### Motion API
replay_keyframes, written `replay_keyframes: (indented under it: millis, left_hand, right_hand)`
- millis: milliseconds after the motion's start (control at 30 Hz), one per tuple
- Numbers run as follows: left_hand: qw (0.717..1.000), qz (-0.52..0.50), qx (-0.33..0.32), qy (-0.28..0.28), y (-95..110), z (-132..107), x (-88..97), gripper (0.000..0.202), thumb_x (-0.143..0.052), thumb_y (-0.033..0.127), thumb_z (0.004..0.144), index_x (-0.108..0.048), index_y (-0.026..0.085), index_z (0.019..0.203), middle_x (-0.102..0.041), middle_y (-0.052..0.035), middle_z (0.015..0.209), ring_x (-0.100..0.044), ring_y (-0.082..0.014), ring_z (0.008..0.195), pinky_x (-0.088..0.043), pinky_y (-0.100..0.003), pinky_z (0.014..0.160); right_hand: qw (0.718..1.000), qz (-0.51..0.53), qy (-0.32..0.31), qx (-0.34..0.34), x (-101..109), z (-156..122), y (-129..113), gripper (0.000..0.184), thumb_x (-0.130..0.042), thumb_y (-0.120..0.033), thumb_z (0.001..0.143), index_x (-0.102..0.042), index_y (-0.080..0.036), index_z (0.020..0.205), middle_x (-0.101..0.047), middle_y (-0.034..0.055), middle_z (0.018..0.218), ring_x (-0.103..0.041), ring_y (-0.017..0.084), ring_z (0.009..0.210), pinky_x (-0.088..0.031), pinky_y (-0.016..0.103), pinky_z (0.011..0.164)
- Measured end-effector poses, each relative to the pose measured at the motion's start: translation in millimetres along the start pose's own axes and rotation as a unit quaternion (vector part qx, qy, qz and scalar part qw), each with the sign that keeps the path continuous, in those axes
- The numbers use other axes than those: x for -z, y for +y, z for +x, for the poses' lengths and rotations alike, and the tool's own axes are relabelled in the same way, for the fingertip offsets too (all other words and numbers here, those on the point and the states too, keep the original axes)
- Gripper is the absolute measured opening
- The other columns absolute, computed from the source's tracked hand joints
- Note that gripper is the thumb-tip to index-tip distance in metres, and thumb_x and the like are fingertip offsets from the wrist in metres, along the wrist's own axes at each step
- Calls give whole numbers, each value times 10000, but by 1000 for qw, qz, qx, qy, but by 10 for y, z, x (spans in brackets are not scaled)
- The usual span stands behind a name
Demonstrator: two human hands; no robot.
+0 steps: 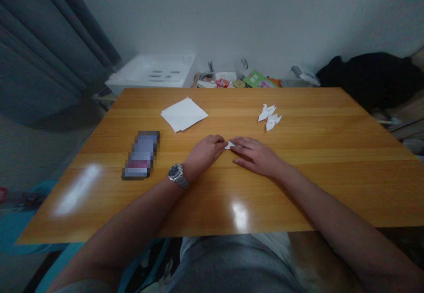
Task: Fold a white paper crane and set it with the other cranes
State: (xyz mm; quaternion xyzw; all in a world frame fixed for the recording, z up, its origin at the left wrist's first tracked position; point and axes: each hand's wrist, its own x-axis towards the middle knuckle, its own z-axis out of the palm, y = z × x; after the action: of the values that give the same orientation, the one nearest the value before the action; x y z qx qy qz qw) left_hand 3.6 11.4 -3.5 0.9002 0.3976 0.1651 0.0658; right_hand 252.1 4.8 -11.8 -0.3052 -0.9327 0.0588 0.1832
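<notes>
Between my hands, at the middle of the table, lies a small folded piece of white paper (229, 145), mostly covered by fingers. My left hand (206, 152), with a metal watch on its wrist, has its fingers closed together on the paper's left end. From the other side my right hand (257, 156) rests with its fingers spread and fairly flat, the upper fingertips touching the paper's right side. Two white origami cranes (270, 117) sit close together beyond my right hand. Farther to the left is a stack of white paper sheets (184, 114).
A phone (141, 155) with a blurred screen lies on the left of the wooden table (318, 125). Behind the far edge are a white foam box (155, 70), a green packet (258, 79) and other small items. A black cloth-like heap (371, 79) is at the right.
</notes>
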Motion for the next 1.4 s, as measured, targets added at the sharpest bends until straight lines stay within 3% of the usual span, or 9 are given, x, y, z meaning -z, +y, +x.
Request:
replay_keyframes:
  millis: [233,400,667,1067,1400]
  left_hand:
    - [999,-29,14,19,-24,16,-29,260,-515,227,1023,-705,158,1187,-695,-94,1151,-641,-217,1049,-526,-357,975]
    - [999,3,23,22,55,-14,22,238,-529,209,1014,-703,163,1169,-658,-109,1252,-639,-226,1107,-524,-363,994]
    - [999,39,-34,-13,90,-73,70,300,-529,317,1024,-681,122,1194,-708,-124,1141,-639,-251,1107,-486,-406,1036]
    - [995,96,-17,-37,138,-79,117,326,-545,336,1010,-669,135,1234,-693,-121,1218,-638,-274,1108,-479,-414,1007]
    - [998,49,-4,-25,127,-56,101,297,-508,330,1027,-683,181,1214,-685,-107,1195,-631,-243,1122,-474,-393,1013]
  right_hand:
    - [1000,23,-20,-5,-17,-1,-2,524,-577,-448,985,-572,-159,1421,-544,163,1499,-483,315,1413,-389,535,1178]
    - [999,6,-31,-27,-15,-11,-46,546,-567,-468,982,-575,-142,1420,-543,171,1498,-507,333,1390,-407,531,1165]
    - [999,19,-28,-30,-27,-10,-30,562,-596,-467,969,-528,-217,1468,-542,142,1506,-517,317,1384,-418,542,1147]
    - [998,13,-52,-12,2,-2,-31,622,-554,-461,996,-399,-256,1562,-486,105,1558,-467,307,1419,-392,531,1157]
    - [996,52,-56,-37,-48,-14,53,550,-549,-461,996,-482,-269,1507,-496,89,1552,-456,305,1429,-379,547,1155]
